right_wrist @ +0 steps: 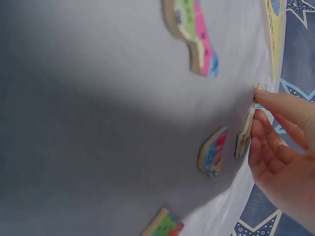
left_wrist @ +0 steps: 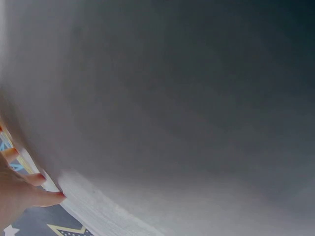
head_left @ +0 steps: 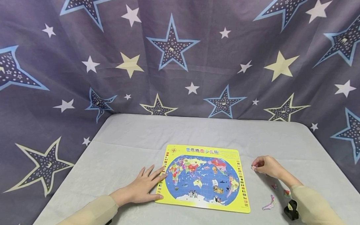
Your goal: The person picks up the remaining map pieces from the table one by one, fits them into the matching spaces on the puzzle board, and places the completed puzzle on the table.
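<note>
My right hand [head_left: 267, 166] is pinching a piece [head_left: 253, 168], left hand [head_left: 142, 189] resting splayed; map [head_left: 206, 207] looking near-full, loose pieces [right_wrist: 212, 152] lying behind the pinch.

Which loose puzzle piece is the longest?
The bent pink-and-green piece, lowest of the loose ones in the head view; its long, narrow shape sets it apart.

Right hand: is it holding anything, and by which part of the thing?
The right hand pinches a small puzzle piece at its fingertips; which part of the piece is gripped is too small to tell.
</note>
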Available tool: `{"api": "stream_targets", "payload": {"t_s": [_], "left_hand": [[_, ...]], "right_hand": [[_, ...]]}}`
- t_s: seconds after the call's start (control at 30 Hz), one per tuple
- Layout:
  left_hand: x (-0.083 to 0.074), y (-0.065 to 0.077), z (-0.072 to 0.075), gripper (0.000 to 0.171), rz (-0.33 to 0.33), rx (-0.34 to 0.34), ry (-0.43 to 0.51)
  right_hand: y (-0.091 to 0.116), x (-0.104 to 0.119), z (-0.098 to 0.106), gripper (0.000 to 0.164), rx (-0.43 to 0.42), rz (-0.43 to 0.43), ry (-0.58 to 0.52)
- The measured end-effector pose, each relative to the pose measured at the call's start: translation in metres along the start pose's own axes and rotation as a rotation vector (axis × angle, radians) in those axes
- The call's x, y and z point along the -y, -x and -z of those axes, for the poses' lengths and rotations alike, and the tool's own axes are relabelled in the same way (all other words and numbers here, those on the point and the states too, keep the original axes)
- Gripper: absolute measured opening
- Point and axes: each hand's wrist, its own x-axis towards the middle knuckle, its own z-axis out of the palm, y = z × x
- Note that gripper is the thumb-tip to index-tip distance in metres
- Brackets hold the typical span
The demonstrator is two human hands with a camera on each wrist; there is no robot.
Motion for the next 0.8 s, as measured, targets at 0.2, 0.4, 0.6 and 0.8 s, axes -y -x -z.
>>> {"api": "stream_targets", "payload": {"t_s": [0.2, 0.4, 0.6, 0.8], "left_hand": [[0.000, 0.000, -0.001, 0.075, 0.002, -0.001, -0.002], [0.000, 0.000, 0.000, 0.075, 0.005, 0.001, 0.000], [0.000, 0.000, 0.001, 0.075, -0.003, -0.002, 0.004], [0.000, 0.000, 0.000, 0.075, 0.000, -0.003, -0.003]], "right_hand": [[0.001, 0.001, 0.000, 0.008, 0.014, 0.010, -0.009], [0.002, 0.001, 0.003, 0.005, 0.031, 0.050, -0.034], [0.003, 0.006, 0.006, 0.007, 0.040, 0.052, -0.044], [0.002, 0.014, 0.005, 0.006, 0.046, 0.051, -0.026]]}}
